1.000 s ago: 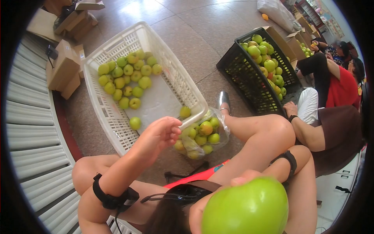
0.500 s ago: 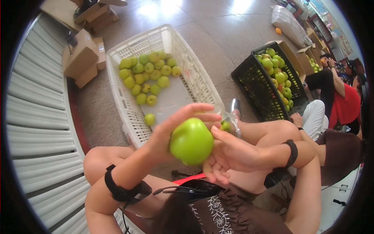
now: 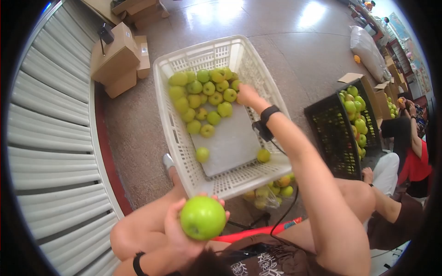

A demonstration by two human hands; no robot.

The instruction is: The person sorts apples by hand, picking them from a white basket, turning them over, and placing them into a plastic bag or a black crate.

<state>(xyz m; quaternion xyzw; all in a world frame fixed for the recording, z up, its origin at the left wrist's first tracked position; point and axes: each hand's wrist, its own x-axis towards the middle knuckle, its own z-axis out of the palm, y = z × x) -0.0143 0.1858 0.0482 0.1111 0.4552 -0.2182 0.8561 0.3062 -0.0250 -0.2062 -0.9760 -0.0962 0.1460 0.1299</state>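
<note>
My left hand [image 3: 177, 230] holds a large, bright green apple [image 3: 202, 217] low in front of my body, its fingers curled around the far side. My right hand [image 3: 250, 95] is stretched out into a white plastic crate [image 3: 186, 177]. Its fingers are closed against a green apple [image 3: 235, 85] at the right edge of the pile; the fingertips are partly hidden. Several more green and yellowish apples [image 3: 201, 99] sit in the far part of the crate. A lone apple [image 3: 202, 154] lies near its left wall, another [image 3: 263, 155] near the right corner.
A clear bag of apples [image 3: 271, 191] sits below the crate's near side. To the right stands a black crate of apples [image 3: 334, 138], beside a co-worker's hand [image 3: 367, 175]. Cardboard boxes [image 3: 117, 57] are at the upper left, a white radiator [image 3: 55, 138] along the left.
My right hand has left the apple held near my left hand and reached forward into the white crate. My left hand, still holding its apple, has dropped closer to my body. The view has shifted.
</note>
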